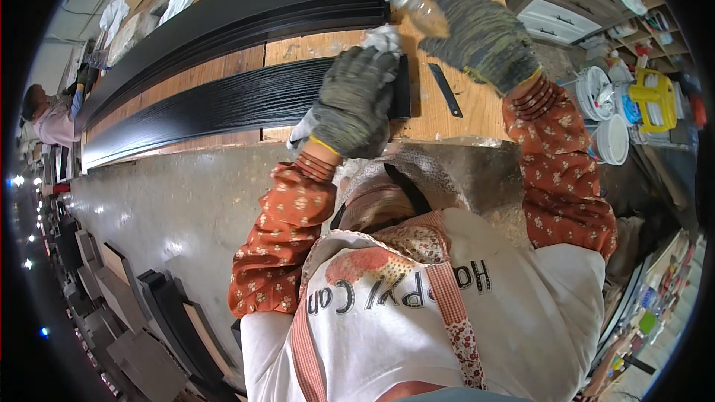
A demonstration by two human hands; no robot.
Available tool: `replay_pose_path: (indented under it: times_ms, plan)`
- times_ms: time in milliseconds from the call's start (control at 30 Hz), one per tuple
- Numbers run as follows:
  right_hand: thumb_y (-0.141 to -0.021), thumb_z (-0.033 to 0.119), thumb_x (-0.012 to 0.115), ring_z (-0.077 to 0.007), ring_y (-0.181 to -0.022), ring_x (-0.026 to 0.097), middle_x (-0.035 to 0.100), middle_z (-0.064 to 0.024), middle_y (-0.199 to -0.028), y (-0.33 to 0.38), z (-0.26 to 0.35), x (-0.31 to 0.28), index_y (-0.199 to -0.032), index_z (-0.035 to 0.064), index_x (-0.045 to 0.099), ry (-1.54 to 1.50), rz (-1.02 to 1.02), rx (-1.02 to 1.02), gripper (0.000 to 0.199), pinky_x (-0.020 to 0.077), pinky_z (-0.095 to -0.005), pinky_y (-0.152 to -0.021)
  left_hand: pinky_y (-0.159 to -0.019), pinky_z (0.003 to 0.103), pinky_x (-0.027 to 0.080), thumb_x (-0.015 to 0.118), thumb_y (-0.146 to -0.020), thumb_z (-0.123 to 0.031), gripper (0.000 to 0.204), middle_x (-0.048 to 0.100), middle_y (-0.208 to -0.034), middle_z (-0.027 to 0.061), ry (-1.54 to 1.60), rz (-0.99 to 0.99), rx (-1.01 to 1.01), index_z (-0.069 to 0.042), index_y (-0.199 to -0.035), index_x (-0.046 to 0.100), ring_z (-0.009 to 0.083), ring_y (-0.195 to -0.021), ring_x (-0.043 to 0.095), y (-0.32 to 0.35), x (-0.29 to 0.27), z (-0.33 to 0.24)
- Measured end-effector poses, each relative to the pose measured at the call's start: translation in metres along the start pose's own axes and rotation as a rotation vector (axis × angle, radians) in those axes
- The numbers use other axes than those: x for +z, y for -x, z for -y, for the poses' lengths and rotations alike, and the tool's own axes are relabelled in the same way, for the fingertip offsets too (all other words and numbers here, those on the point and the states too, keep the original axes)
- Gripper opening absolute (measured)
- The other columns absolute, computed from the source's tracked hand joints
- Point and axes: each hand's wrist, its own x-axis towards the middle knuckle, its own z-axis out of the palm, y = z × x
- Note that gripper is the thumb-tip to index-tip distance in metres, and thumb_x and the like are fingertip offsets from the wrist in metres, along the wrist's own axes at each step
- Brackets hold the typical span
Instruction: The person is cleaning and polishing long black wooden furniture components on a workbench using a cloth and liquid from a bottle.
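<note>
Head view: a wooden bench (480,117) fills the upper middle of the frame; stacked black boards (246,11) lie over its upper left; below them one long black grained board (216,108) runs from the left toward the centre; at upper centre my gloved left hand (353,97), fingers together, presses a bunched white cloth (383,39) on that board's right end; at upper right my gloved right hand (488,37) curls partway around a clear bottle (427,16); below it lies a thin dark strip (445,91).
</note>
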Motion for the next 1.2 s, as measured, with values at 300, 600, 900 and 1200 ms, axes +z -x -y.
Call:
replay_pose_path:
  times_ms: [300,600,900,1200]
  plan:
    - [-0.077,0.023,0.08,-0.0283,-0.117,0.06,0.062,-0.0154,-0.125,-0.027,-0.038,0.009,-0.142,0.0076,0.043,-0.813,-0.128,0.125,0.076,0.0477,-0.0375,-0.099,-0.105,0.046,0.042,0.071,-0.074,-0.017,0.066,0.055,-0.137,0.013,-0.31,0.126,-0.24,-0.011,-0.137,0.052,0.035,-0.126,0.051,0.04,-0.048,0.016]
    - [-0.072,0.023,0.081,-0.0286,-0.11,0.064,0.065,-0.014,-0.12,-0.045,-0.051,0.057,-0.135,0.0113,0.049,-0.608,-0.189,0.318,0.072,0.0509,-0.0377,-0.093,-0.111,0.043,0.038,0.057,-0.087,-0.02,0.047,0.063,-0.128,0.0087,0.0,-0.082,0.0,-0.014,-0.134,0.057,0.0311,-0.127,0.054,0.015,-0.053,-0.003]
    - [-0.071,0.039,0.085,-0.0245,-0.09,0.067,0.067,-0.0092,-0.098,-0.037,-0.076,0.098,-0.118,0.0091,0.057,-0.583,-0.365,0.292,0.063,0.0525,-0.0396,-0.082,-0.108,0.047,0.041,0.057,-0.084,-0.019,0.056,0.05,-0.145,0.0063,-0.282,0.211,-0.033,-0.016,-0.14,0.052,0.0313,-0.133,0.047,0.091,-0.003,0.01]
    - [-0.07,0.033,0.089,-0.0264,-0.116,0.057,0.059,-0.0139,-0.126,-0.047,-0.077,0.1,-0.137,0.0014,0.044,-0.563,-0.512,0.317,0.087,0.0427,-0.0374,-0.102,-0.102,0.04,0.044,0.061,-0.083,-0.018,0.048,0.058,-0.125,0.0111,-0.218,0.042,-0.146,-0.01,-0.13,0.054,0.0291,-0.118,0.054,0.037,-0.067,0.021]
